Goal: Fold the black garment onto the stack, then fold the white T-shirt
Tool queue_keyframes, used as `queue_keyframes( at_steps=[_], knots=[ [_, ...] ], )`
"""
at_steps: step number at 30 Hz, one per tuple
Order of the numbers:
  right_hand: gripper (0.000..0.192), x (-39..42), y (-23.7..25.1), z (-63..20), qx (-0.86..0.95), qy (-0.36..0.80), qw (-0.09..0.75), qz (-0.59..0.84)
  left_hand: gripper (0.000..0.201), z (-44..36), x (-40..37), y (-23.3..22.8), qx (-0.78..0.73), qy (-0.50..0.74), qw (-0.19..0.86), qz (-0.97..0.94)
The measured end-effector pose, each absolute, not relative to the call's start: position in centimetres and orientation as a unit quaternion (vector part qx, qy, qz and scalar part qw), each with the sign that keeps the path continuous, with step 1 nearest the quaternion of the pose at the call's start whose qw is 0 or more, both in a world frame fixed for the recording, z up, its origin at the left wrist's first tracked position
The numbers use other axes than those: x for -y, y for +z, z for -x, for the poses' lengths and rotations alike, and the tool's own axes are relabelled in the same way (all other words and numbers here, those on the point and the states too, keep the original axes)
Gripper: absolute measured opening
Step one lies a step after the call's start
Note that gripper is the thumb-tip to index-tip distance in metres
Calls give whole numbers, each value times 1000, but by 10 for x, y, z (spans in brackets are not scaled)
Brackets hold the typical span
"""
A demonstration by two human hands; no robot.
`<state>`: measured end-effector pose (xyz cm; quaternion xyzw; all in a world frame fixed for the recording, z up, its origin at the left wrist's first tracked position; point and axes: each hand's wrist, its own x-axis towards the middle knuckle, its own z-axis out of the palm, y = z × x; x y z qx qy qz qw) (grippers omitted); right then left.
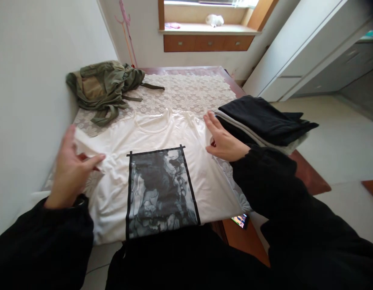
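A white T-shirt (114, 177) lies spread front side up, neckline away from me, with a black-framed grey marbled print (162, 189) on its front. Its lower edge reaches my side of the table. My left hand (73, 169) is at the end of the left sleeve, thumb and forefinger stretched apart; some fingers are curled and partly hidden. At the shirt's right shoulder and sleeve is my right hand (224, 139), its fingers extended and the thumb apart from them. Much of the right sleeve is hidden by that hand.
A stack of folded dark and grey clothes (262, 121) sits at the table's right edge. An olive backpack (104, 86) rests at the back left, against the wall. Lace cloth (189, 90) covers the table. Below the front right edge, a lit phone (241, 220) lies on a brown surface.
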<state>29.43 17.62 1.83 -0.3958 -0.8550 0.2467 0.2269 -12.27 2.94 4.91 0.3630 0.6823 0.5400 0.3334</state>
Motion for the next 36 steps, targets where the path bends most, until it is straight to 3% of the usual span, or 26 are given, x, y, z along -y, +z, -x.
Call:
queue_keyframes(
  at_steps=[2, 4, 7, 9, 13, 17, 20, 25, 28, 30, 33, 36],
  knots=[
    [99, -177, 32, -271, 866, 289, 201, 355, 121, 112, -41, 59, -659, 462, 387, -450],
    [83, -185, 40, -263, 862, 323, 179, 347, 99, 113, -48, 66, -652, 390, 408, -507],
    [52, -209, 32, -270, 847, 305, 178, 397, 62, 139, -58, 64, -683, 315, 330, -571],
    [43, -229, 18, -275, 852, 233, 158, 441, 52, 163, -70, 55, -712, 240, 253, -610],
    [45, -263, -6, -271, 862, 100, 71, 492, 51, 199, -111, 25, -666, 126, 159, -718],
    [50, -287, -12, -265, 872, 90, -27, 480, 53, 211, -147, 2, -626, 79, 158, -760],
    [40, -299, -12, -272, 880, 91, -67, 461, 52, 215, -160, -7, -605, 47, 144, -782],
    [19, -304, -7, -286, 910, 89, -35, 404, 43, 215, -163, -8, -579, 45, 100, -808],
    [23, -308, 0, -283, 937, 120, 66, 322, 32, 211, -166, -4, -539, 75, 91, -834],
    [27, -314, 3, -274, 936, 175, 86, 292, 28, 209, -169, 0, -526, 86, 103, -840],
    [28, -328, 4, -253, 927, 230, 25, 294, 28, 209, -175, 6, -558, 22, 98, -824],
    [20, -342, -3, -234, 923, 183, -57, 335, 27, 214, -181, 11, -580, -48, 71, -810]
  ],
)
